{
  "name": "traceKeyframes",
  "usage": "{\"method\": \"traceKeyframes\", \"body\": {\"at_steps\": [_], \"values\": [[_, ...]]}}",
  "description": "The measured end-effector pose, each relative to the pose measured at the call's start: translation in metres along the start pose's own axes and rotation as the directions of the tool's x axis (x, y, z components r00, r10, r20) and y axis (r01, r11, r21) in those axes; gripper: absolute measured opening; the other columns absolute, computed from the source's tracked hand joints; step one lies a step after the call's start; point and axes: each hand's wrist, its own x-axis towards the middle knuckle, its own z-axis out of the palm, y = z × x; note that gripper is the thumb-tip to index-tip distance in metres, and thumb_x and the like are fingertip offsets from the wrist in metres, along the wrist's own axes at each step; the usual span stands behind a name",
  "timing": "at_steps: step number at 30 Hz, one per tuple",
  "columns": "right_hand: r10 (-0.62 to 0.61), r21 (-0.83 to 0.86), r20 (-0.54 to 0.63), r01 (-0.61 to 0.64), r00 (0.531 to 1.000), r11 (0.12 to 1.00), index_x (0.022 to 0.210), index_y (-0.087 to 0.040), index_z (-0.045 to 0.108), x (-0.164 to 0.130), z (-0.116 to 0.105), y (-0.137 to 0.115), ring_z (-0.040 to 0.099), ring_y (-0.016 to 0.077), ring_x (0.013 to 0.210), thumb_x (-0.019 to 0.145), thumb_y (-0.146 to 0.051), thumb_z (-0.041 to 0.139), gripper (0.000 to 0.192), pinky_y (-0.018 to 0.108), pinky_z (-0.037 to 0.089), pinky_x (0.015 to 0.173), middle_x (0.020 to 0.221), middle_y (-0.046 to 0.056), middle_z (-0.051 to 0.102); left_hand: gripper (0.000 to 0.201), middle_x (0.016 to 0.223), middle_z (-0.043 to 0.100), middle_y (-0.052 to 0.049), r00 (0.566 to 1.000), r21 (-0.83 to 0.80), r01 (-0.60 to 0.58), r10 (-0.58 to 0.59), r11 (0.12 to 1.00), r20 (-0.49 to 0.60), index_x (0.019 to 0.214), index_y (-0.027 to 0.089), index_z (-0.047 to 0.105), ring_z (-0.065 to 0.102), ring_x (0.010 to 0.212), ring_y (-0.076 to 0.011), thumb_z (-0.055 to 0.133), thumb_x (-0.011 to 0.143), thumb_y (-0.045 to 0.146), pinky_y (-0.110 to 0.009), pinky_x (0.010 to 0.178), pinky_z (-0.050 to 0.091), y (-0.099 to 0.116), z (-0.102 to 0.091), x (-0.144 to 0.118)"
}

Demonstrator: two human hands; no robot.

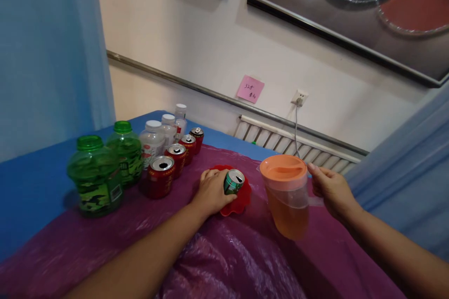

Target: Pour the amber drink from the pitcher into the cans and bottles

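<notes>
While the left hand (211, 191) wraps a small green aluminium drink can (234, 181), fingers curled around its side, the can sits on a red scalloped plastic dish (242, 198) near the middle of the table. Can top is already opened, tab hole visible. Can looks slightly tilted toward the camera; can't tell if its base is fully flat on the dish.

Right hand (331, 189) is closed on the handle of a clear plastic pitcher with an orange lid (286, 194). Handle itself is mostly hidden by the fingers. Pitcher is upright, just right of the red dish, roughly half full of amber liquid. Lid is on.

Both sit on a purple crinkled plastic sheet (224, 257) laid over a blue tablecloth (31, 182).

Left of the dish: a diagonal row of four red drink cans (160, 176), tops opened, running back toward the wall. Nearest one is close to the left hand, not touching it. Behind them, a row of three clear plastic bottles with white caps (153, 140). Further left, two squat green plastic jars with green lids (96, 175), side by side, close together.

Background: pale wall with a pink sticky note (250, 88), a white wall socket with a cable (299, 98), a white radiator (294, 142) below it. Blue curtains (49, 51) on both sides.
</notes>
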Motion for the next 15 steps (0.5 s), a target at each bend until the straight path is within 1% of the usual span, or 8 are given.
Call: {"method": "traceKeyframes", "body": {"at_steps": [6, 11, 15], "values": [[-0.001, -0.058, 0.013, 0.002, 1.000, 0.998, 0.057, -0.021, 0.044, 0.001, 0.004, 0.002, 0.024, 0.0062, 0.045, 0.068, -0.064, 0.081, 0.058, 0.024, 0.018, 0.043, 0.048, -0.009, 0.031, 0.067, 0.120, 0.067, -0.010, 1.000, -0.034, 0.004, -0.004, 0.999, 0.020, 0.127, 0.024, 0.060, 0.056, 0.120, -0.0337, 0.081, 0.065, 0.043, -0.047, 0.110, 0.032, 0.003, 0.000, -0.002], [-0.006, -0.107, 0.049, 0.012, 0.999, 0.994, 0.057, -0.022, 0.040, 0.000, 0.008, 0.001, 0.024, 0.0067, 0.046, 0.068, -0.065, 0.081, 0.060, 0.024, 0.017, 0.043, 0.050, -0.009, 0.028, 0.069, 0.119, 0.067, -0.010, 1.000, -0.048, 0.003, -0.002, 0.999, 0.027, 0.127, 0.023, 0.060, 0.056, 0.118, -0.0338, 0.082, 0.065, 0.045, -0.047, 0.109, 0.033, 0.004, 0.000, -0.002], [-0.018, -0.157, 0.056, 0.026, 0.998, 0.987, 0.056, -0.022, 0.040, -0.002, 0.012, -0.001, 0.025, 0.0074, 0.047, 0.069, -0.066, 0.079, 0.060, 0.024, 0.018, 0.044, 0.050, -0.009, 0.028, 0.067, 0.117, 0.067, -0.009, 1.000, -0.056, -0.007, 0.009, 0.998, 0.026, 0.124, 0.024, 0.060, 0.056, 0.118, -0.0334, 0.082, 0.064, 0.044, -0.046, 0.108, 0.034, 0.003, -0.001, -0.002]]}}
